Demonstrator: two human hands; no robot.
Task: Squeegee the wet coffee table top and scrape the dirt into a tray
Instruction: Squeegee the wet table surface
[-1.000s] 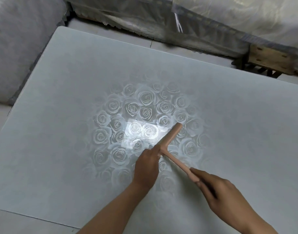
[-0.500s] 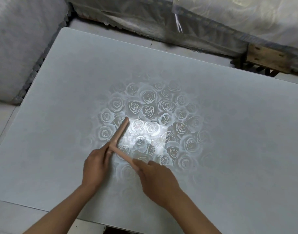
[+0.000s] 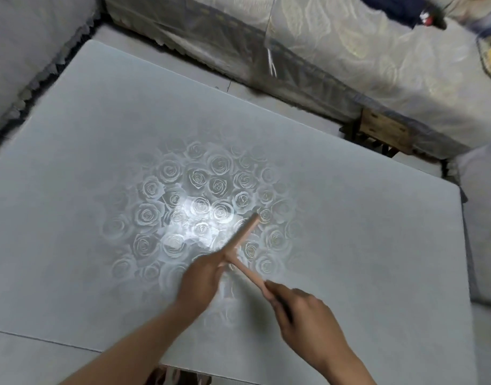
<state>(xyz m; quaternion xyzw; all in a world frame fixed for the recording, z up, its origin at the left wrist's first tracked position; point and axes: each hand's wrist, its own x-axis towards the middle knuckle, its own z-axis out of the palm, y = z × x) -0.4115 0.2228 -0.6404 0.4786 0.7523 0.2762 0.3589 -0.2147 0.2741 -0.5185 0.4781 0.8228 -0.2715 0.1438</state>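
Head view: pink plastic T-shaped squeegee [image 3: 244, 234] on grey rose-patterned table top [image 3: 99, 162].
Left hand [image 3: 202, 279]: grips the blade's near end.
Right hand [image 3: 304, 315]: grips the handle end.

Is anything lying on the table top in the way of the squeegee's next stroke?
Nothing visible lies on the table top around the squeegee, which the left hand and right hand hold. No tray is in view, so the path to it cannot be judged.
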